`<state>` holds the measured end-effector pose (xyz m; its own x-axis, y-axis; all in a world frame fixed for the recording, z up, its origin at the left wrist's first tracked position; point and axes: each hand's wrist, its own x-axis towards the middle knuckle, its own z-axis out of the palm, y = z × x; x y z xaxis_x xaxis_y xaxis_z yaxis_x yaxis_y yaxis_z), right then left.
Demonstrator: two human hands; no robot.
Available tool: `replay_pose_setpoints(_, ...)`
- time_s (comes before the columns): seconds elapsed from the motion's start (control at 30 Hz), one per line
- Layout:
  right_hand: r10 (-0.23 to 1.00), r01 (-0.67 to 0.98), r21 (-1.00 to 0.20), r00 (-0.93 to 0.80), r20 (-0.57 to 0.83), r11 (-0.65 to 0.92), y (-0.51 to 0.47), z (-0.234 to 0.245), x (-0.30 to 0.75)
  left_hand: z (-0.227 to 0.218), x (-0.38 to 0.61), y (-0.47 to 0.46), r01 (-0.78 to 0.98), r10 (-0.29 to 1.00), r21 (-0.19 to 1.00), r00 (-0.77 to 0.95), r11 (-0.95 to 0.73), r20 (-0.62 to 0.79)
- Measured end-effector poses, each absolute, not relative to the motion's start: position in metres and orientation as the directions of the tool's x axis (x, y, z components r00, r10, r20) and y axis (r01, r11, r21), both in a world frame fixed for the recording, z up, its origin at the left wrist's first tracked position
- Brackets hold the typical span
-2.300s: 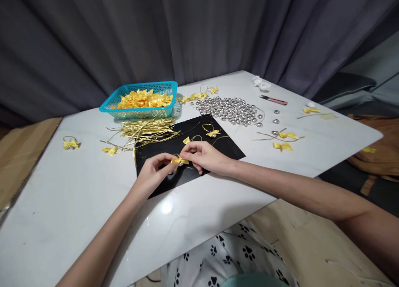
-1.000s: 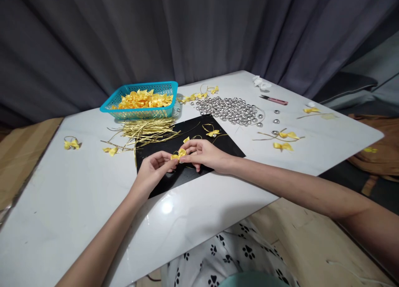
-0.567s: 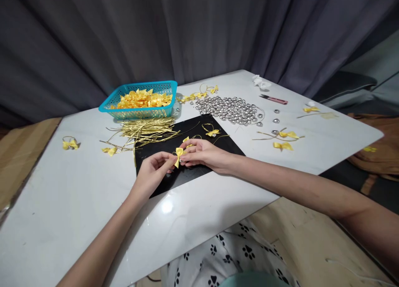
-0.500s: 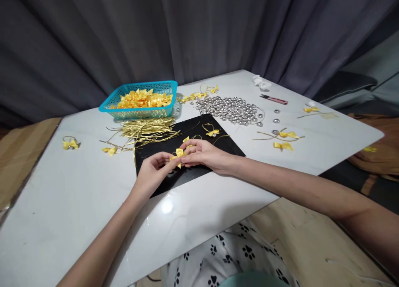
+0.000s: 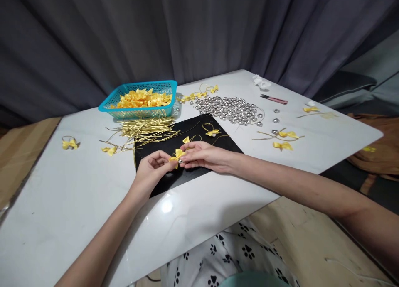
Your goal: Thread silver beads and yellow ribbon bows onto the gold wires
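Over a black mat (image 5: 174, 181), the left hand (image 5: 155, 167) pinches a yellow bow (image 5: 178, 153) at nine o'clock, the right hand (image 5: 207, 156) at three. The bow, on end a moment ago, now spreads wider, a silver bead (image 5: 181, 161) at five o'clock; the fingers seem to be adjusting it. Blue basket (image 5: 170, 112): eleven o'clock.

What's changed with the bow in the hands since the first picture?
The shiny yellow ribbon bow was lying sideways; it has been turned, and now one tail points down. The left hand and right hand still hold it. The turquoise plastic basket and heap of silver beads stayed put.
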<state>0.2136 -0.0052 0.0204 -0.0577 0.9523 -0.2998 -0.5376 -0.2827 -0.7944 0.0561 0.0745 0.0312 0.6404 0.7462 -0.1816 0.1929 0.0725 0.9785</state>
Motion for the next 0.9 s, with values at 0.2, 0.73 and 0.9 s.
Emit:
replay_pose_setpoints(0.2,0.955,-0.508,-0.817,-0.039,-0.296,-0.274,-0.0056,0.0196,0.212,0.0306,0.0561,0.0739,0.161,0.772,0.986,0.632,-0.05,-0.064)
replay_pose_setpoints(0.73,0.984,-0.069,-0.99,0.122,-0.129,-0.122,-0.0004,0.0165,0.2165,0.0284,0.0549,0.0801,0.142,0.78,0.978,0.59,0.152,-0.207)
replay_pose_setpoints(0.9,0.985,-0.041,-0.992,0.121,-0.126,-0.122,-0.0007,0.0184,0.216,0.0269,0.0532,0.0824,0.112,0.764,0.969,0.598,0.22,-0.243)
